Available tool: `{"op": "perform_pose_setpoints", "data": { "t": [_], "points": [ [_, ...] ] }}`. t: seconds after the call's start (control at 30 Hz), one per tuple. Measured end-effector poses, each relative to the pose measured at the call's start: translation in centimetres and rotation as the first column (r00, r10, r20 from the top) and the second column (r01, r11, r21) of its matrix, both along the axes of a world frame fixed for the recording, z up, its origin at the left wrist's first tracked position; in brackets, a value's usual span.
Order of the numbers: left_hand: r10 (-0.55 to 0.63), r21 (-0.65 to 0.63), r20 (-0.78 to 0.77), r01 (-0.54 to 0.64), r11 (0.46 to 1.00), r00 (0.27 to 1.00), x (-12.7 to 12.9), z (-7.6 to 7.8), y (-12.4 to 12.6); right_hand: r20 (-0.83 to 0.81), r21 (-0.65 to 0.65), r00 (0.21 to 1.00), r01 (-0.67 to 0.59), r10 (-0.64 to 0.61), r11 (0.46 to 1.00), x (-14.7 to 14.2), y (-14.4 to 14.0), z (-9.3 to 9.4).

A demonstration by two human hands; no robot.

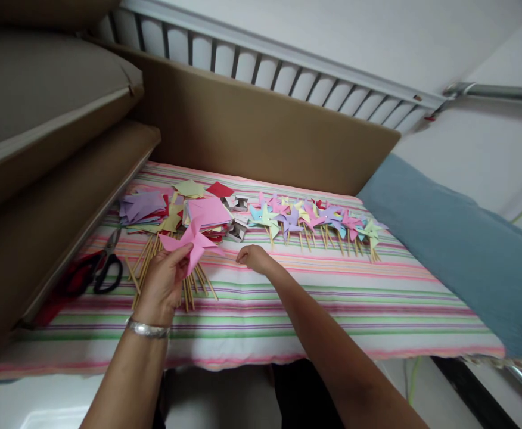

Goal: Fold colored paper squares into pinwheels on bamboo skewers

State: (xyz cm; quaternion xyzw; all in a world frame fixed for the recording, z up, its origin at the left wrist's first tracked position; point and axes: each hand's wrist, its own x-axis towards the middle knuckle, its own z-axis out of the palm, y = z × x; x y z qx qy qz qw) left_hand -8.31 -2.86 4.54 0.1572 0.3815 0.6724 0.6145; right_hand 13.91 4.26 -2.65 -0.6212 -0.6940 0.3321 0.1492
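In my left hand (pixel 165 277) is a pink paper pinwheel (pixel 195 241), pinched between thumb and fingers with its blades spread. No stick shows on it. My right hand (pixel 255 260) hovers to its right over the striped cloth, fingertips pressed together; whatever they hold is too small or hidden. Just beyond are small open boxes (pixel 238 227). Wooden sticks (pixel 201 280) lie in a loose bunch under and around my left hand. Behind the pinwheel sits a stack of pink square paper (pixel 207 210), with cut purple paper (pixel 142 207) to its left.
Finished pinwheels on sticks (pixel 314 217) lie in a row at the right. Black-handled scissors (pixel 108 262) rest at the left beside a red item (pixel 75 280). A brown board (pixel 265 125) stands along the back, and stacked cushions (pixel 55 119) rise at left.
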Motion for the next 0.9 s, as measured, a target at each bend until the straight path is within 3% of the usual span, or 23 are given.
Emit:
{"op": "perform_pose_setpoints", "data": {
  "t": [0.3, 0.67, 0.8, 0.9],
  "points": [
    [0.014, -0.003, 0.001, -0.014, 1.000, 1.000, -0.2, -0.1, 0.0, -0.036, 0.186, 0.993, 0.116, -0.112, 0.976, 0.5, -2.4, -0.6],
    [-0.039, -0.070, -0.017, 0.038, 0.997, 0.999, 0.4, -0.6, -0.1, 0.074, 0.293, 0.991, 0.085, -0.111, 0.952, -1.2, -3.4, -0.2],
    [-0.055, -0.088, -0.048, 0.050, 0.995, 0.997, 1.1, -0.7, 0.0, -0.024, 0.302, 0.990, 0.140, -0.140, 0.943, -1.3, -4.1, 0.7],
    [-0.071, -0.115, -0.069, 0.062, 0.991, 0.995, 1.9, -0.9, 0.1, -0.187, 0.267, 0.969, 0.211, -0.164, 0.940, -1.1, -5.3, 2.4]
  ]
}}
